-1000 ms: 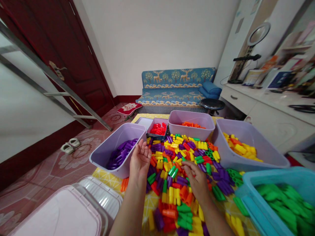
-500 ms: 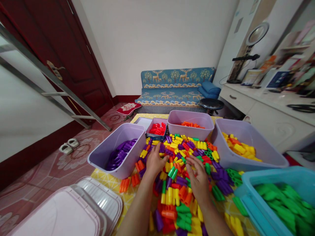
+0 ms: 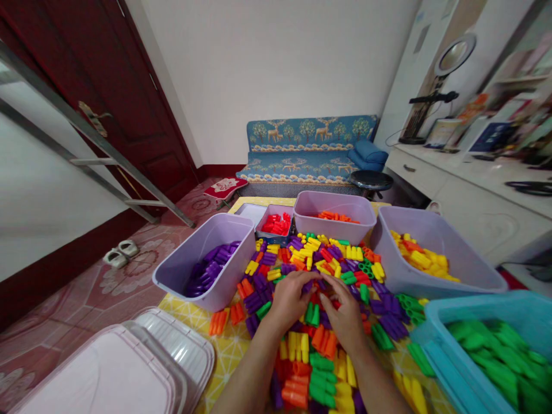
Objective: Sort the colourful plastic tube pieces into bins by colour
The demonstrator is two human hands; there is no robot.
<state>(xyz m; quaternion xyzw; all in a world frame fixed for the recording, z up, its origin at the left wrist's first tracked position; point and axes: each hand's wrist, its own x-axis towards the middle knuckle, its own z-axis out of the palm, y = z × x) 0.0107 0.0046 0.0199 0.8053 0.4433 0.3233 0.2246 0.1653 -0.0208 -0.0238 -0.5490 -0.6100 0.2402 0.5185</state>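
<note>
Colourful plastic pieces (image 3: 323,379) in yellow, purple, green, orange and red lie heaped across a yellow patterned cloth. Over the middle of the heap, my left hand (image 3: 291,296) curves inward with its fingers bent. Facing it, my right hand (image 3: 342,305) has its thumb and fingertips near the left fingertips. The fingers of both hands are drawn together around a small spot; what they hold there, if anything, is mostly hidden. Purple pieces (image 3: 211,267) fill part of the left bin, orange pieces (image 3: 336,217) the back one, and red pieces (image 3: 276,224) a small box.
A lilac bin (image 3: 452,247) with mostly yellow pieces and a turquoise bin (image 3: 448,345) with green ones stand at the right. Stacked lids (image 3: 99,374) lie at the lower left. Beyond the table are a blue sofa (image 3: 302,164) and a black stool (image 3: 371,179).
My left hand has moved right and nearer to me, and my right hand slightly left, so their fingertips now come together. Pieces formerly under the left hand now show.
</note>
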